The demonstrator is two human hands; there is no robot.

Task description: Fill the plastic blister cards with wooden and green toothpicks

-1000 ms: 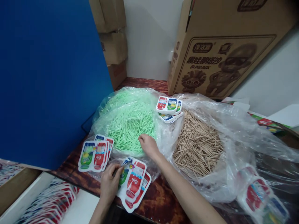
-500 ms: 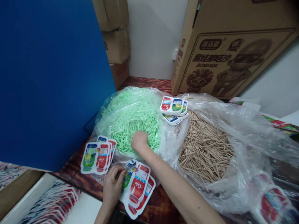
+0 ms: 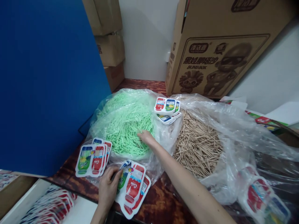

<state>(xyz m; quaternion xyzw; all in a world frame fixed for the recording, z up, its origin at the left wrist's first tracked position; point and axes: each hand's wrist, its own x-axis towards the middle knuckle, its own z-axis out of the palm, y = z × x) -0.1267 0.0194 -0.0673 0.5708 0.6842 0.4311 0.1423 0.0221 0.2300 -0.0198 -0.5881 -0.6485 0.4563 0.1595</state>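
My left hand (image 3: 109,183) is closed on the upper left edge of a bottle-shaped pouch (image 3: 134,186) printed with green and red drink bottles, the red one reading Cola. Another such pouch lies partly hidden beneath it. My right hand (image 3: 146,137) reaches into a heap of thin green sticks (image 3: 126,124) in a clear plastic bag. Its fingers are curled together among the sticks, and the fingertips are partly hidden. Left of the held pouch, a small stack of similar pouches (image 3: 91,160) rests at the bag's edge.
Brown sticks (image 3: 198,144) fill a second clear bag on the right. More pouches lie between the bags (image 3: 167,109) and at lower right (image 3: 261,196). A blue panel (image 3: 46,87) stands left. A printed carton (image 3: 210,62) stands behind. A white bin (image 3: 83,207) holds many pouches.
My right hand has shifted slightly right and up within the green sticks, its fingers now pointing left. My left hand still grips the pouch. The whole view has shifted a little.
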